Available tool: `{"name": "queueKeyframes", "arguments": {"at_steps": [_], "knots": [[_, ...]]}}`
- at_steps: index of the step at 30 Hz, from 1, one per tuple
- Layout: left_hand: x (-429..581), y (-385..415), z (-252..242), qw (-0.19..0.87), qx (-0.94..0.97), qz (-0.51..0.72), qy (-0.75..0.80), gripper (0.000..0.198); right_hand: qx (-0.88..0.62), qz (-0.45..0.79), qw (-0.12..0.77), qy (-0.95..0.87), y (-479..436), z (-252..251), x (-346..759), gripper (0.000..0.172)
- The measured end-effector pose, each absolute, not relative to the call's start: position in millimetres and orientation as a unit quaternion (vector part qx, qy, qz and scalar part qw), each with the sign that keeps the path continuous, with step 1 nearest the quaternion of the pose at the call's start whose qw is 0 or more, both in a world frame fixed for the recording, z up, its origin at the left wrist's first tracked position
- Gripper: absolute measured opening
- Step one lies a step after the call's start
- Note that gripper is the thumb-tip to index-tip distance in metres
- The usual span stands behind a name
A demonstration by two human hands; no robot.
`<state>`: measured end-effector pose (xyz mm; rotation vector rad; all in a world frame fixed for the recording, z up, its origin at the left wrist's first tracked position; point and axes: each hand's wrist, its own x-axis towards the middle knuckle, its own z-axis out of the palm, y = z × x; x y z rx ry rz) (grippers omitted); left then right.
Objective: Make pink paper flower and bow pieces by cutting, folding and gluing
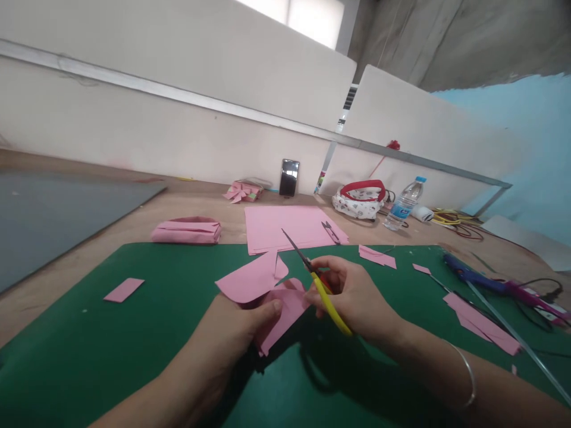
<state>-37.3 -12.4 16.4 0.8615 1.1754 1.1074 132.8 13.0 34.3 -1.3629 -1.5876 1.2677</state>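
Note:
My left hand [243, 324] grips a piece of pink paper [250, 278] that is folded and partly cut, its flaps curling upward. The thumb presses on the paper's lower part. In my right hand [352, 291] is a pair of scissors [328, 303] with yellow handles, the blades pointing up and away to the left, above the paper. Fingertips of that hand also come close to the paper's right edge; whether they touch it I cannot tell. Both hands are above a green cutting mat [147, 356].
Pink sheets [285, 226] lie behind the mat with thread snips [331, 233] on top. A pink paper roll [186, 230] sits left of them. Pink scraps [124, 290] and a glue gun [473, 273] are on the mat. A phone [289, 177], pouch [357, 205] and bottle [405, 202] stand behind.

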Motion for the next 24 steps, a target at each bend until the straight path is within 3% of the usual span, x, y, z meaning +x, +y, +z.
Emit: {"name": "queueKeyframes", "arguments": {"at_steps": [7,15,19,24], "knots": [[-35,-12,16,0.612,0.378,0.462,0.52,0.041,-0.505,0.509,0.351,-0.602,15,28,133,0.041],[-47,-3,19,0.566,0.391,0.48,0.545,0.033,-0.486,0.481,0.351,-0.639,10,34,147,0.043],[-64,5,27,0.534,0.36,0.538,0.544,0.024,-0.402,0.532,0.25,-0.702,0,41,156,0.042],[-67,4,31,0.543,0.334,0.559,0.53,0.02,-0.431,0.515,0.148,-0.726,-5,41,154,0.035]]}}
